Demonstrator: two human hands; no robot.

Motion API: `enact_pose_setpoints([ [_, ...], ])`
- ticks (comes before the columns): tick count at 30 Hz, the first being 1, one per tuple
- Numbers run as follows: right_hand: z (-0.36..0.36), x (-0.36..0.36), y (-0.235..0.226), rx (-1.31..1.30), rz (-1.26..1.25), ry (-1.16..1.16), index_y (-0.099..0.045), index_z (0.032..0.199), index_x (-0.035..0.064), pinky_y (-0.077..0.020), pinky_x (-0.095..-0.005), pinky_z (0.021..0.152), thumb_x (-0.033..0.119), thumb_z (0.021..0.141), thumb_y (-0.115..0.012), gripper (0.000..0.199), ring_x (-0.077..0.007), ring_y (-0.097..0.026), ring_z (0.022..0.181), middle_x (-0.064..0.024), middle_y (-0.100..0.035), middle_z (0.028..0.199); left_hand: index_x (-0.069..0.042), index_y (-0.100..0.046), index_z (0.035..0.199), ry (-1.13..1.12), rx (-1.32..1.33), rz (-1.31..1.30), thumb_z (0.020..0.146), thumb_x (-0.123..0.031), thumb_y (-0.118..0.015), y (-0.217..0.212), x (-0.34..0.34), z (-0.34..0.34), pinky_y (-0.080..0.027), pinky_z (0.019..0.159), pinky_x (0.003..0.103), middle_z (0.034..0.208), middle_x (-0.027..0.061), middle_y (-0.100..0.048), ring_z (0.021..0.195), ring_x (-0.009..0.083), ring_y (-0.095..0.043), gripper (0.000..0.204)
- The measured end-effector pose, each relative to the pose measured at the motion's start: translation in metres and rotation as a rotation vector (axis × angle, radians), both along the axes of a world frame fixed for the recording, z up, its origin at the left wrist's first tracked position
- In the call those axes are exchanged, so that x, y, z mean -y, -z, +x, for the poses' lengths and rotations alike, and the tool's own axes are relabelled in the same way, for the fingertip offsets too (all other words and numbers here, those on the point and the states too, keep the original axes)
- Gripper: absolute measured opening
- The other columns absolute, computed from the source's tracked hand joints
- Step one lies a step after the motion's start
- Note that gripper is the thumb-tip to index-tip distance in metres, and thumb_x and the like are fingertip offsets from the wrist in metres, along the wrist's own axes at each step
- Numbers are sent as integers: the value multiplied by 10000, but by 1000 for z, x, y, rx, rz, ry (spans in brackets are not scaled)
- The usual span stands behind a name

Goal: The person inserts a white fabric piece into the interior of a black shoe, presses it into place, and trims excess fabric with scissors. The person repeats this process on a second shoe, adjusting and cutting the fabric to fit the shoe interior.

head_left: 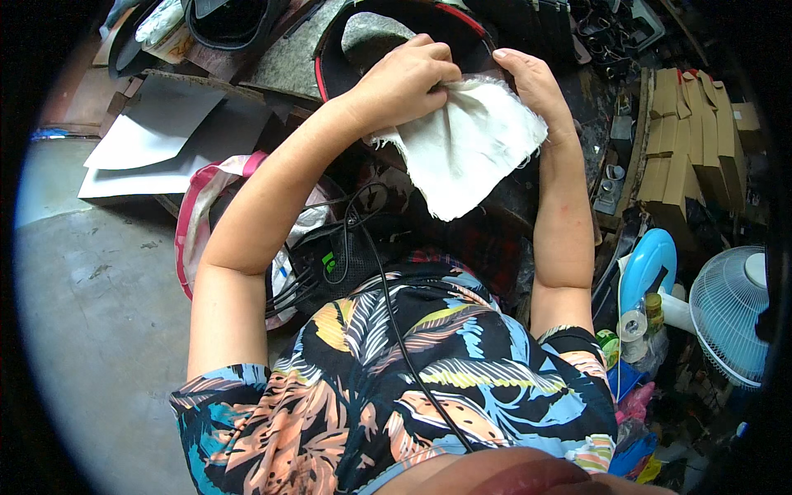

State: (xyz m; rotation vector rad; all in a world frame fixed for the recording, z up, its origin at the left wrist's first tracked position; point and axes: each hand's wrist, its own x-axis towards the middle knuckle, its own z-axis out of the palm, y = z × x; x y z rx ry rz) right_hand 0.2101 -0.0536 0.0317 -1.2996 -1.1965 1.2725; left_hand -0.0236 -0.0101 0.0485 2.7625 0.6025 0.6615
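A frayed piece of off-white cloth (pixel 466 144) hangs over the edge of a dark workbench in front of me. My left hand (pixel 404 78) is closed on its upper left corner. My right hand (pixel 528 82) pinches its upper right edge. Behind both hands lies a black round piece with a red rim (pixel 330 45), with a grey felt piece (pixel 371 37) on it.
White and grey sheets (pixel 157 140) lie at the left on the bench. A pink-rimmed bag (pixel 194 223) with cables stands below them. Stacked cardboard boxes (pixel 689 124), a blue object (pixel 648 268), a tape roll (pixel 633 326) and a white fan (pixel 730 313) are at the right.
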Motion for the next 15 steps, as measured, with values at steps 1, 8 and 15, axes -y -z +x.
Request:
enact_pose_setpoints([
  [1,-1,0,0,-7,44,-26,-715,1007,9,-519,-228,683,221,1000,-596,243,-71,-629,753,-10,-693,853,-48,-733,969,52,64,85,728,-54,-667,-1,0,-2,-502,919,375,998,70,-660,1037,259,-596,250],
  [8,-15,9,-5,26,48,44,-710,1064,58,-399,-147,529,210,993,-638,182,15,-515,603,66,-649,793,-21,-652,958,22,188,-278,964,-241,-457,-6,-2,-11,-513,768,387,828,160,-652,797,322,-657,294],
  [15,-18,9,-7,-20,90,-66,-705,1006,73,-452,-171,575,252,1004,-616,199,-6,-561,643,69,-636,788,-87,-687,1009,-272,-105,-97,848,-372,-741,-7,-5,10,-547,713,384,860,112,-715,785,289,-711,332],
])
